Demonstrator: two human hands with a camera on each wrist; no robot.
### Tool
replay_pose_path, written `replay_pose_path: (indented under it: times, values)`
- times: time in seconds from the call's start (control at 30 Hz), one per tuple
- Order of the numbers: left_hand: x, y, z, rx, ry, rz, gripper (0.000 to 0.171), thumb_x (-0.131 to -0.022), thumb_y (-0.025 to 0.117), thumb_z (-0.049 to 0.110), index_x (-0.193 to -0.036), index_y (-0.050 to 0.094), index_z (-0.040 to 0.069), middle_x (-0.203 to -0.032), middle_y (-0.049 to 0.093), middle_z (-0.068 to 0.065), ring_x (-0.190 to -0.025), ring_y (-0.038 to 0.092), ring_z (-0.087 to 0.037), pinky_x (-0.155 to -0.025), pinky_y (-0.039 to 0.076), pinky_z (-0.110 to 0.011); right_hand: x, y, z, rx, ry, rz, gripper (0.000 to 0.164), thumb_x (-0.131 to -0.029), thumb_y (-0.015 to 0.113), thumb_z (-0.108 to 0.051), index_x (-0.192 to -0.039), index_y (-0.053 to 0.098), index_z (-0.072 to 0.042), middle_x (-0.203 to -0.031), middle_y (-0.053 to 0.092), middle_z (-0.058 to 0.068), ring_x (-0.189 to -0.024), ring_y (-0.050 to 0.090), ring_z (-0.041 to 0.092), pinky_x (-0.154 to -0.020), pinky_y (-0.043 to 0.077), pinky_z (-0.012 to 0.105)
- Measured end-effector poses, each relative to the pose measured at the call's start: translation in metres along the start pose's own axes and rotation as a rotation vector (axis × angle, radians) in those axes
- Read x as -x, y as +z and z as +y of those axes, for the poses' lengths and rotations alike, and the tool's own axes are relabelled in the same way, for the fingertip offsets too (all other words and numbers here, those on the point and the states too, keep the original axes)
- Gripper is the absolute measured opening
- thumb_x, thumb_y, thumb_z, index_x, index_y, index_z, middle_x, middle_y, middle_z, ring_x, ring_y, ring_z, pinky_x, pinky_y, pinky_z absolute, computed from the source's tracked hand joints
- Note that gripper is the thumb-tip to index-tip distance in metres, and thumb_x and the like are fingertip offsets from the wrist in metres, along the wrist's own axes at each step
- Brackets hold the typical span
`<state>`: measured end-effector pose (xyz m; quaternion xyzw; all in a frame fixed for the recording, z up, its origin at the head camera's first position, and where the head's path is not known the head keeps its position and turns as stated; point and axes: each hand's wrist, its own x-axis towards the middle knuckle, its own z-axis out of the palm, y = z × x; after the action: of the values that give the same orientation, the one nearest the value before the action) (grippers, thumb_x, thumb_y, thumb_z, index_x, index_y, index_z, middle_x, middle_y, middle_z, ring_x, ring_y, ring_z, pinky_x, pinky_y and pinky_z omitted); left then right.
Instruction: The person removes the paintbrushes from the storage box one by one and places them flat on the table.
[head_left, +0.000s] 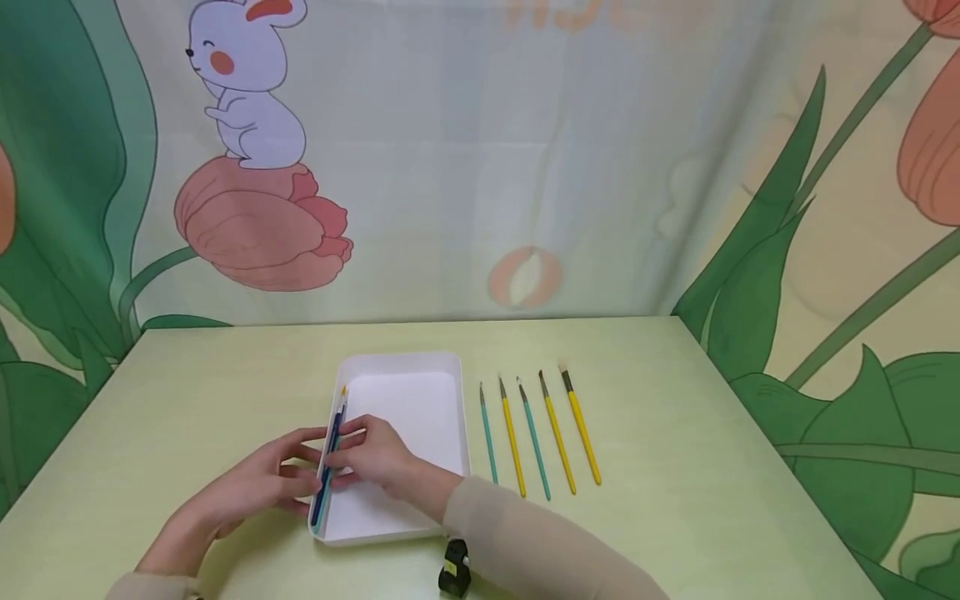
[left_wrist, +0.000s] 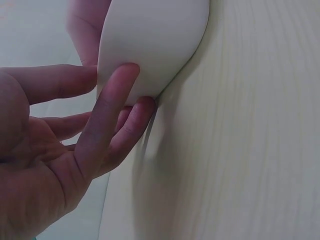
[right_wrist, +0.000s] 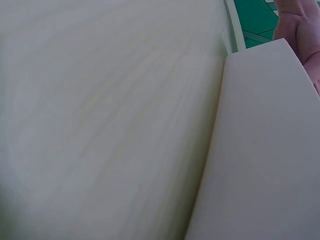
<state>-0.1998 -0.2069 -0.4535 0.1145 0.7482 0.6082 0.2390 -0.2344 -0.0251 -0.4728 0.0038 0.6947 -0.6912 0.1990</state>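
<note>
A shallow white tray (head_left: 397, 521) lies on the table, with a few slim paintbrushes (head_left: 322, 498) along its left wall, their handles dark blue and light blue. My left hand (head_left: 262, 475) is at that wall from outside. In the left wrist view, the left hand's fingers (left_wrist: 107, 107) rest against the white outer side and at the rim. Reaching across the tray, my right hand (head_left: 375, 454) has its spread fingertips on the brushes, partly covering them. In the right wrist view only the tray's outer wall (right_wrist: 265, 140) and part of the left hand (right_wrist: 300, 30) show.
Right of the tray, several paintbrushes with yellow (head_left: 558, 433) and teal handles (head_left: 534, 437) lie in a row, bristles toward the back. A small black device (head_left: 454, 569) is beside the right sleeve. Behind the pale table (head_left: 712, 500) hangs a printed curtain (head_left: 465, 167).
</note>
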Motion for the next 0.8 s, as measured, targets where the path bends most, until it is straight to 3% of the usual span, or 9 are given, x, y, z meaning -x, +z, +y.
replay_pose_path:
  times: [0.53, 0.8]
  values:
    - [-0.0019, -0.0013, 0.0003, -0.009, -0.01, 0.02, 0.074, -0.096, 0.066, 0.003, -0.157, 0.025, -0.003, -0.135, 0.042, -0.031, -0.111, 0.061, -0.034, -0.081, 0.061, -0.049, -0.0004, 0.0002, -0.0009, 0.004, -0.013, 0.082, 0.039, -0.082, 0.078, 0.013, -0.111, 0.059, -0.004, -0.093, 0.064, 0.009, -0.075, 0.068, 0.021, -0.062, 0.062, 0.036]
    - [-0.0026, 0.0021, -0.0014, 0.001, -0.059, 0.056, 0.075, -0.095, 0.066, 0.002, -0.157, 0.026, 0.0, -0.135, 0.043, -0.03, -0.106, 0.062, -0.035, -0.08, 0.061, -0.05, 0.004, 0.0002, -0.0024, -0.003, 0.014, 0.093, 0.041, -0.083, 0.076, 0.014, -0.116, 0.058, -0.003, -0.096, 0.061, 0.01, -0.076, 0.068, 0.023, -0.054, 0.061, 0.037]
